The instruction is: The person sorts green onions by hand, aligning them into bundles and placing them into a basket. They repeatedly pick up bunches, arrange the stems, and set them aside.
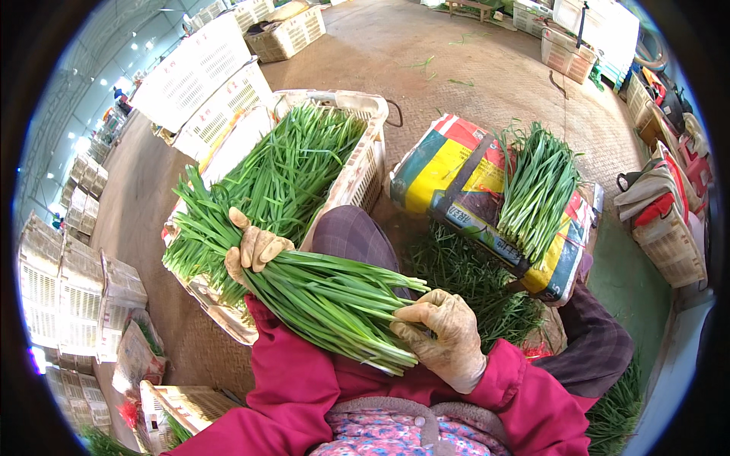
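A bunch of garlic chives (336, 305) lies slantwise across my lap, its leafy end over the crate and its pale stem ends to the right. My left hand (254, 248), in a dirty pale glove, is wrapped around the bunch near the leaves. At the cut stem ends, the gloved fingers of my right hand (442, 336) pinch some stems. Beyond my left hand, a white plastic crate (373, 154) holds a thick pile of chives (296, 154). To the right, a smaller bunch of chives (539, 188) rests on a padded block wrapped in printed sacking (450, 165).
Loose chive leaves (467, 279) heap on the floor below the block. Stacked white crates (208, 85) stand beyond the chive crate, and more crates (74, 290) line the left. A cloth-draped crate (664, 245) is at the right. Scattered leaves lie on the brown floor (422, 68).
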